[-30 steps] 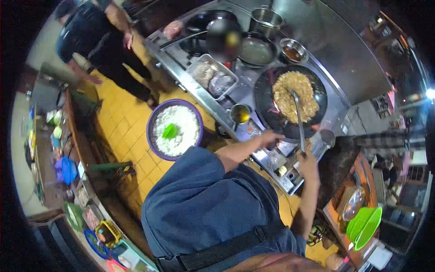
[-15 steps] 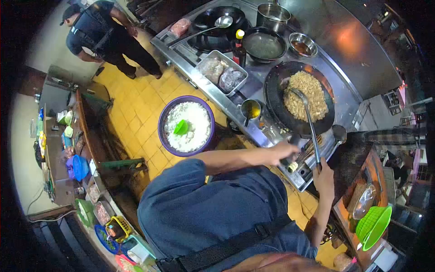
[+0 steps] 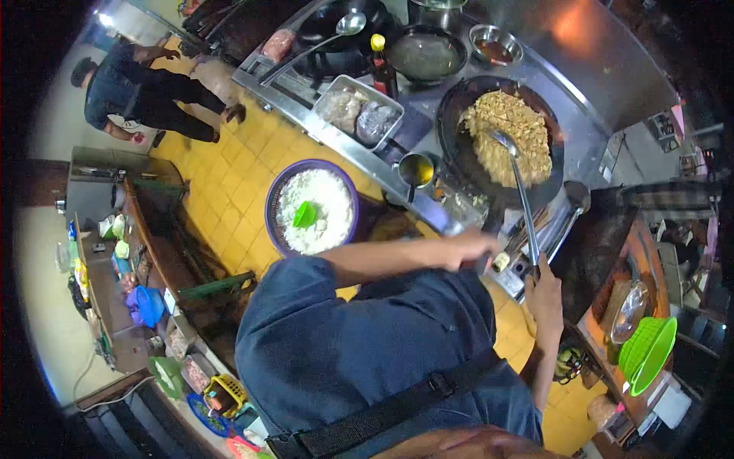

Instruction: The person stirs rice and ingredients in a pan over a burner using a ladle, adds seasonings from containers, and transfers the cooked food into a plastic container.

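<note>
Wok (image 3: 459, 145): sat black and tilted on the burner, just ahead of both hands, heaped with browned fried rice (image 3: 508, 134).
Left hand (image 3: 466, 249): was closed tight round the wok's handle at the near edge of the steel worktop (image 3: 367, 164), forearm stretched out from a blue sleeve.
Right hand (image 3: 544, 291): was wrapped in a full grip about the end of the long ladle (image 3: 518, 183), a little nearer the body than the left hand and off to its right.
Ladle: ran straight away from the right hand, its bowl resting on the fried rice near the middle of the wok.
Small cup (image 3: 417, 170): stood on the worktop just left of the wok, a short way beyond the left hand, holding a yellowish liquid.
Metal tray (image 3: 358, 115): lay farther out and to the left of the left hand, with two bagged lumps inside; what they were I could not tell.
Purple basin (image 3: 269, 218): stood on the yellow tiled floor side, well to the left of the left hand, full of white rice with a green scoop (image 3: 306, 216) lying on top.
Second pan (image 3: 427, 53): sat beyond the wok, far from both hands, with a dark sauce bottle (image 3: 381, 65) beside it.
Other person (image 3: 134, 88): stood bent over, well apart, at the far left.
</note>
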`<state>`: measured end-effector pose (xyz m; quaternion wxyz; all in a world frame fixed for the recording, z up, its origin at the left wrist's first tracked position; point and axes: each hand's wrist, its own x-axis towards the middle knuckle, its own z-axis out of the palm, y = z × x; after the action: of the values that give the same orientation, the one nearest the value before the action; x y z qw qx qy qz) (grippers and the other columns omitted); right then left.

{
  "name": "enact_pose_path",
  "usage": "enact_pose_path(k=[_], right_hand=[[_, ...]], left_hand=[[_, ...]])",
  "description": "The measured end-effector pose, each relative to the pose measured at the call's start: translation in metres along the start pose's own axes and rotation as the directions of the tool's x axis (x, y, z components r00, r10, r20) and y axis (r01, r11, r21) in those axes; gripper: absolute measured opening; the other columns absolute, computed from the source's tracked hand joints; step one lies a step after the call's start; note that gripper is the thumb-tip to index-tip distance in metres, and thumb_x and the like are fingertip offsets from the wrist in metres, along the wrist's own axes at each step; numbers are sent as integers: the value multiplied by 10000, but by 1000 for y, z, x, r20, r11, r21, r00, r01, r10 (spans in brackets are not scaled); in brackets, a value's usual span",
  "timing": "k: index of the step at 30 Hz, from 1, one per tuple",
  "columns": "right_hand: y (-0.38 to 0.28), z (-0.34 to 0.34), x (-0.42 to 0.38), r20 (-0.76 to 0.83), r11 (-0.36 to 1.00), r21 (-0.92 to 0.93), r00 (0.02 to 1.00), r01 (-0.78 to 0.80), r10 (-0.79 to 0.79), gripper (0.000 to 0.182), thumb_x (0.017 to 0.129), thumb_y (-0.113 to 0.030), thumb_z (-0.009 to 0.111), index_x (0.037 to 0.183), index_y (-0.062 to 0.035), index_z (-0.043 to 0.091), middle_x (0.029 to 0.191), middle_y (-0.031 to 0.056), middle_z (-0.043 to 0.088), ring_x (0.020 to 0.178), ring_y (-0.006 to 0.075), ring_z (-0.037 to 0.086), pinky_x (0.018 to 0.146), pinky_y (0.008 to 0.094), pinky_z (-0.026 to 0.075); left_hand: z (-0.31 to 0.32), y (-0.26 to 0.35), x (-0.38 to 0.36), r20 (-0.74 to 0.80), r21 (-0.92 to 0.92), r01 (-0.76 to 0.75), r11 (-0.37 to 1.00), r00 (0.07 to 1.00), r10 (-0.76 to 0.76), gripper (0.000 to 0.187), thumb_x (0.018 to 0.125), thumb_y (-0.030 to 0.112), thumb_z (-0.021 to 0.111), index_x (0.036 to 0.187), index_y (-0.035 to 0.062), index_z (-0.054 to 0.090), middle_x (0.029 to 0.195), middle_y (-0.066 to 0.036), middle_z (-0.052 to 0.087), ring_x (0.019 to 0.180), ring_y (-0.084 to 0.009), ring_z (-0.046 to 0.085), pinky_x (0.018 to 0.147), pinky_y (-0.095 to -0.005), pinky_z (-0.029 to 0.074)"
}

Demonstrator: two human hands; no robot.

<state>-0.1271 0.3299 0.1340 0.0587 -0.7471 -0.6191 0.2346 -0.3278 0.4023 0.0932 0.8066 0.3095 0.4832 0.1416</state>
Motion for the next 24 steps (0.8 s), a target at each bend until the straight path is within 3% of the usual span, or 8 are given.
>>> enact_pose_path(k=[4,6,7,10,12,15,20,24], right_hand=[[-4,19,8,3,974,-188,992,-127,130,501,796,-87,522,1280,-67,389,756,285,590,722,436,587,641,511,466],[8,15,18,-76,965,-224,989,-139,125,487,805,-86,514,1277,-78,397,754,274,592,723,429,591,634,501,469],[9,3,18,-105,961,-243,988,-133,110,491,802,-93,525,1277,-82,400,752,265,592,722,424,592,627,497,466],[5,-36,-2,-140,964,-228,984,-140,109,488,794,-117,560,1264,-93,433,789,244,599,721,403,596,607,466,461],[11,-46,-22,-287,994,-23,952,107,-109,458,794,-134,578,1239,-103,475,831,225,606,726,386,598,604,443,461],[-6,-28,-10,-243,991,109,964,-81,106,425,812,-166,562,1225,-96,491,851,218,612,744,374,609,611,433,466],[37,116,102,-363,979,-180,932,-95,23,530,839,-177,463,1341,-104,310,855,252,603,744,431,589,656,482,470],[15,44,103,-128,971,-126,974,-201,185,480,832,-188,492,1292,-98,388,864,238,600,817,406,594,671,488,485]], left_hand=[[-59,-19,95,-86,-25,-214,977,974,211,206,799,200,595,682,30,586,582,-45,562,515,-134,527,490,-282,428],[-53,-45,81,186,124,-611,782,788,587,194,808,163,592,682,16,576,568,-58,552,478,-139,510,434,-263,400],[-27,-18,30,20,-51,-161,986,987,162,217,828,174,574,678,17,571,557,-65,546,480,-146,514,437,-268,399],[-16,-10,-16,107,-97,40,994,994,-29,162,827,156,579,744,21,550,602,-50,549,491,-147,533,427,-284,423],[-33,-16,22,33,-38,-60,997,998,61,147,825,155,589,773,33,526,622,-40,548,496,-138,537,430,-284,433],[-73,-54,124,-20,284,-419,862,897,442,319,803,134,621,1031,23,429,643,-44,543,506,-127,523,458,-273,438],[-85,-59,185,-100,232,-448,863,872,480,279,771,158,654,962,23,501,742,-59,572,588,-135,548,530,-287,451],[-79,-39,157,-6,103,-386,917,921,388,265,777,114,646,979,33,493,691,-50,571,556,-133,547,492,-288,451]])
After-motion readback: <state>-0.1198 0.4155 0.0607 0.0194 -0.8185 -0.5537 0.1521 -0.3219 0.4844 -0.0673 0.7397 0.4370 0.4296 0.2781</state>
